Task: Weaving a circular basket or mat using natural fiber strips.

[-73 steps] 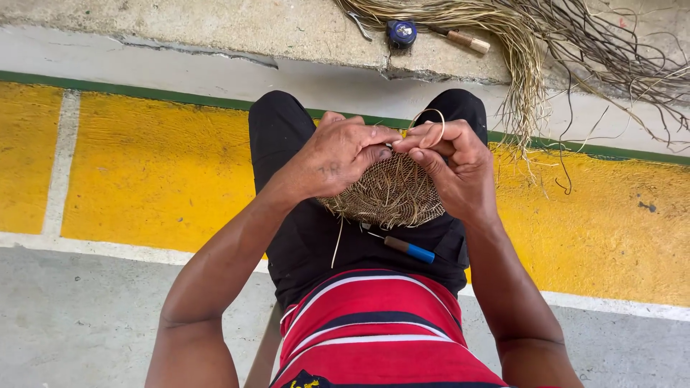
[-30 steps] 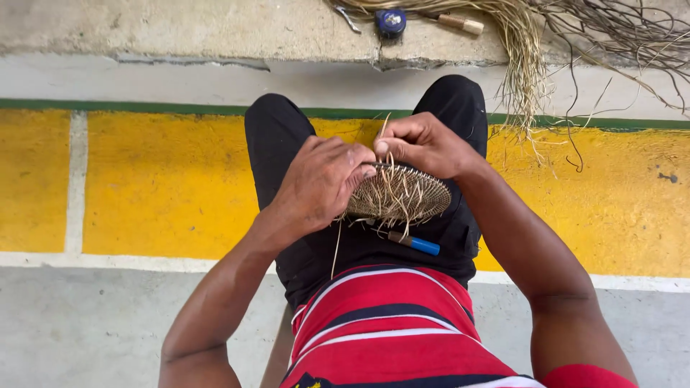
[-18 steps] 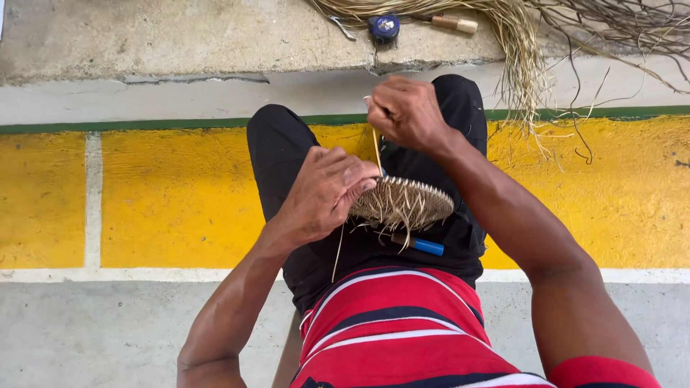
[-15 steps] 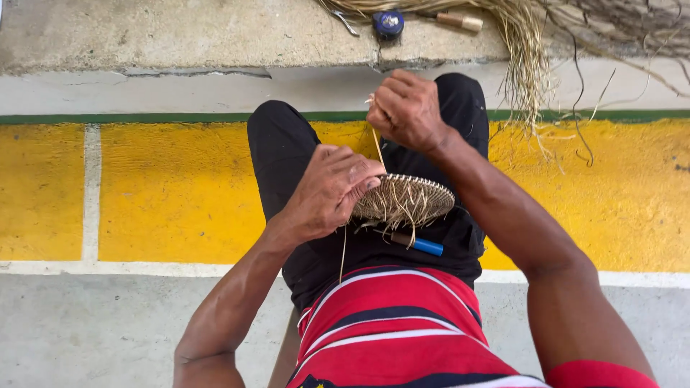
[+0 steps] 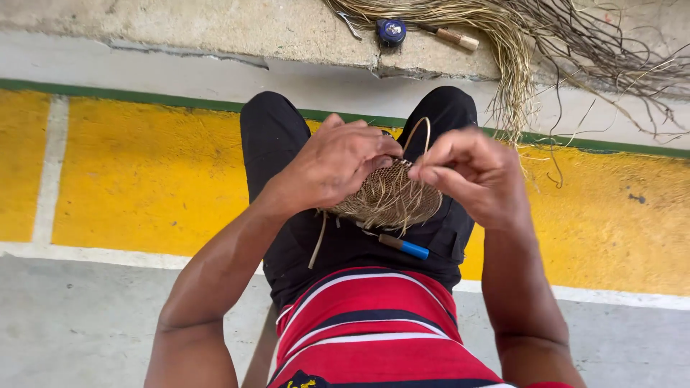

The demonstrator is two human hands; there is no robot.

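Observation:
A small round woven fibre disc [image 5: 392, 197] rests over my lap, above my black trousers. My left hand [image 5: 338, 162] grips its near-left edge, fingers curled over the rim. My right hand [image 5: 471, 172] sits at the disc's right edge and pinches a thin straw strand [image 5: 419, 133] that loops upward from the weave. Loose fibre ends hang from the disc's underside. A tool with a brown and blue handle [image 5: 404, 246] lies on my lap just below the disc.
A bundle of dry straw fibres [image 5: 503, 43] lies on the concrete ledge ahead, spilling down its face. Beside it sit a small blue round object [image 5: 391, 30] and a wooden-handled tool [image 5: 453, 36]. Yellow painted floor with white and green lines lies under my legs.
My right hand, raised high pulling the strand taut half a second ago, has come back down to the disc's right edge; the strand now forms a loop. My left hand kept hold of the disc.

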